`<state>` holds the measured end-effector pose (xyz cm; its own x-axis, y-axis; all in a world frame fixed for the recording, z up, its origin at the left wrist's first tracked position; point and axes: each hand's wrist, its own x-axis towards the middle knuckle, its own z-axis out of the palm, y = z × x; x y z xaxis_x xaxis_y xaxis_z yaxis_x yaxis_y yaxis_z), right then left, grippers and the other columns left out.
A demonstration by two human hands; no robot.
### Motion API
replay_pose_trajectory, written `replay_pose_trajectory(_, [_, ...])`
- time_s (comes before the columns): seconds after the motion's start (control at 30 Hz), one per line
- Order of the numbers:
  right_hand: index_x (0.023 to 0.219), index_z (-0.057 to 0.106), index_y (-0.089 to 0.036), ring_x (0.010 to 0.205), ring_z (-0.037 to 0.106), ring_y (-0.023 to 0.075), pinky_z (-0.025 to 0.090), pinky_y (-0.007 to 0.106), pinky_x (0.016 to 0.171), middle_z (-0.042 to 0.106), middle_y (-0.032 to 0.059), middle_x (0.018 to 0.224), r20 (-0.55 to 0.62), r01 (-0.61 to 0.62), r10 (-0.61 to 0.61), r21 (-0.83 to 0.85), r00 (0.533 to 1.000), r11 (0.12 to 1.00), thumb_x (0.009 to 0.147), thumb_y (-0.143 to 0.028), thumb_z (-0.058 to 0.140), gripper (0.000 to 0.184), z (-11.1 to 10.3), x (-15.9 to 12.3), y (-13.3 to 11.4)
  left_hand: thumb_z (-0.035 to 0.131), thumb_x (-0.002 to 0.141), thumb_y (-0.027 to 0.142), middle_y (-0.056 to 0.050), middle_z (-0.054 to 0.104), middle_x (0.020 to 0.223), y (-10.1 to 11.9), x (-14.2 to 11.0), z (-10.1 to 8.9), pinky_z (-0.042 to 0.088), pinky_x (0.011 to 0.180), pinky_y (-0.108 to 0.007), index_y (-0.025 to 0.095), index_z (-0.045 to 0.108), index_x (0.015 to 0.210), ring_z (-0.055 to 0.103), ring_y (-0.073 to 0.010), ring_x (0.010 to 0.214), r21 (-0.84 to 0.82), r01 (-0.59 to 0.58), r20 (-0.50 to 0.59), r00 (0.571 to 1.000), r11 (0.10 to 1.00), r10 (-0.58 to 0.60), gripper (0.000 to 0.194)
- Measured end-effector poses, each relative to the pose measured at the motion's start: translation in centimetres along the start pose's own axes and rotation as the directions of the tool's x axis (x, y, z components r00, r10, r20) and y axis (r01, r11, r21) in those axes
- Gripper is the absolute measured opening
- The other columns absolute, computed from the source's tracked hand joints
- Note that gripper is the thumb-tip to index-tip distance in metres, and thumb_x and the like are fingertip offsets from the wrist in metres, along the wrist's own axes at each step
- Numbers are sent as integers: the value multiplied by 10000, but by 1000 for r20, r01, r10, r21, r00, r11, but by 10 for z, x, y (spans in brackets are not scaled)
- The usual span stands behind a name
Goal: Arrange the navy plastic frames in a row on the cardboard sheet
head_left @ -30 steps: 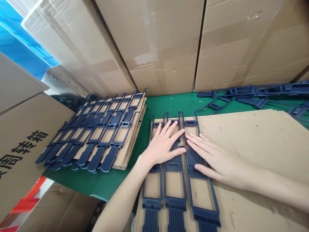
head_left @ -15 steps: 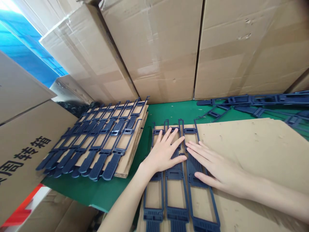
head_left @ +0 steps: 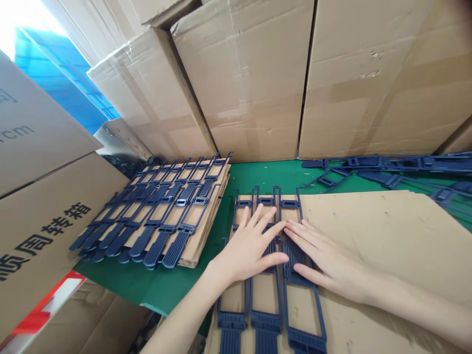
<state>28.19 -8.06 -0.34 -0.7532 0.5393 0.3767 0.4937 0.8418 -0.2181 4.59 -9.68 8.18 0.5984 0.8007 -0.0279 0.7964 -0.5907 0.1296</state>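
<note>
Three dark blue plastic frame pieces (head_left: 266, 307) lie side by side on the left end of a large cardboard sheet (head_left: 387, 236). My left hand (head_left: 249, 246) lies flat and open on the left and middle pieces, fingers spread. Beside it, my right hand (head_left: 324, 260) rests flat and open on the right piece, fingers stretched toward the left hand's fingertips. Neither hand grips anything.
A stack of cardboard sheets (head_left: 201, 236) topped with several blue pieces (head_left: 158, 216) sits to the left on the green table (head_left: 258, 174). Loose blue pieces (head_left: 387, 167) lie at the back right. Tall cardboard boxes (head_left: 250, 78) wall the back, and more boxes (head_left: 40, 216) stand at the left.
The camera has tilted, so everything sits lower and a bit to the right. Both hands stay flat on the three pieces, which now lie closer together.
</note>
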Motion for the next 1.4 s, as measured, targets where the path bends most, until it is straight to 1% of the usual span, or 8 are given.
replay_pose_trajectory(0.13, [1510,307,-64,1449,219,301,327,516,1143,247,156,1563,14,-6,6,-5,1000,1000,986,-451,431,663,0,1,0,416,877,723,-127,143,1615,5,-14,9,67,1133,-708,238,316,1515,11,-401,1483,12,50,15,999,999,-50,809])
replay_pose_trajectory(0.33, [1485,367,-64,1447,226,305,339,516,1137,275,155,1555,7,-7,7,-11,1000,1000,984,-455,432,639,-1,2,-1,409,878,728,-114,116,1620,-2,-18,21,70,1132,-708,252,266,1535,-10,-391,1485,-44,60,55,997,997,-58,823])
replay_pose_trajectory(0.67, [1473,381,-48,1447,228,280,315,479,1156,279,164,1550,-33,28,-29,-45,999,999,986,-437,437,626,-1,3,-2,410,881,723,-83,69,1628,-6,-19,20,55,1151,-676,278,223,1547,-59,-382,1484,-59,5,63,998,998,-2,822])
replay_pose_trajectory(0.83, [1469,380,-33,1442,249,283,318,498,1151,283,184,1543,-12,44,-44,-50,999,998,988,-442,426,632,-3,5,-2,407,873,734,-97,43,1629,-8,-17,21,42,1177,-621,275,149,1560,-23,-335,1500,-74,-68,36,997,995,71,865])
replay_pose_trajectory(1.03, [1507,324,-83,1446,237,285,303,507,1162,287,160,1550,-6,10,-10,27,1000,1000,982,-447,447,651,-3,3,-1,331,918,694,-72,-8,1638,-11,-25,2,0,1186,-598,281,104,1565,-63,-312,1500,-111,-93,-43,995,989,88,800])
replay_pose_trajectory(1.13, [1514,318,-103,1449,225,287,292,512,1168,281,144,1557,5,-4,4,58,1000,998,984,-449,447,646,-3,1,0,368,972,577,-34,51,1642,-12,-40,-13,44,1205,-575,327,130,1555,-6,-293,1508,-121,-2,-172,985,993,-19,677])
replay_pose_trajectory(1.23, [1528,294,-136,1448,231,285,271,515,1179,266,127,1565,20,-18,16,94,1000,995,983,-463,446,654,-4,0,0,431,1003,401,-27,207,1618,-14,-58,-17,181,1213,-529,333,271,1514,129,-261,1503,-126,107,-257,957,986,-137,540])
replay_pose_trajectory(1.4, [1531,296,-163,1456,193,290,269,502,1184,227,91,1580,72,-67,57,146,996,987,971,-521,447,682,-5,-2,1,482,990,311,-61,425,1517,-10,-81,1,257,1193,-547,268,472,1401,315,-245,1448,-63,137,-222,964,989,-148,414])
